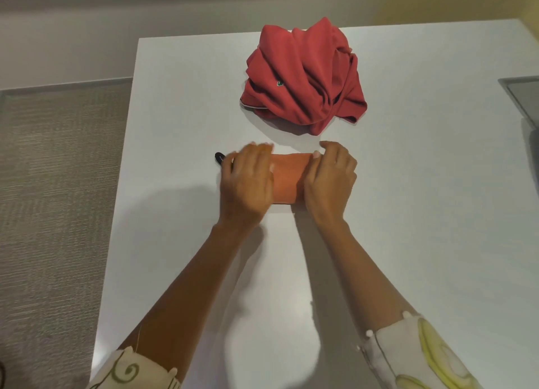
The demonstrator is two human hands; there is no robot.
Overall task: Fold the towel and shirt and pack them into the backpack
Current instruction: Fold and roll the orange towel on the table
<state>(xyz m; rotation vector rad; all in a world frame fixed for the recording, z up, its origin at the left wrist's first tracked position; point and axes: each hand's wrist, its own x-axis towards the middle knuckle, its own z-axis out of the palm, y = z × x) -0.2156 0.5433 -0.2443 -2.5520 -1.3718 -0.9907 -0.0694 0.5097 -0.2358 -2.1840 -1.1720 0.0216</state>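
**Orange towel [287, 181] nearly folded under both hands, red shirt [303, 76] waiting behind**

On a white table [175, 243], two bare hands rest on the towel. It is already folded into a small, compact rectangle lying crosswise in front of the person.

The left hand [248, 181] lies flat over the towel's left end, fingers fairly straight, pressing down; it is slightly blurred. The right hand [329, 178] covers the right end with curled fingers and the thumb at the far edge, and appears to pinch the far right corner. Only the middle strip of towel shows between the hands.

A small black loop [219, 157] pokes out just past the left hand. Whether it belongs to the towel cannot be told.

The shirt sits in a crumpled heap farther back on the table, apart from the towel and untouched. No backpack can be made out in this view.

The step in hand looks like the end of the towel fold. The next move probably calls for smoothing the crease and setting the towel aside without letting it spring open. After that, the shirt needs pulling forward and spreading flat.
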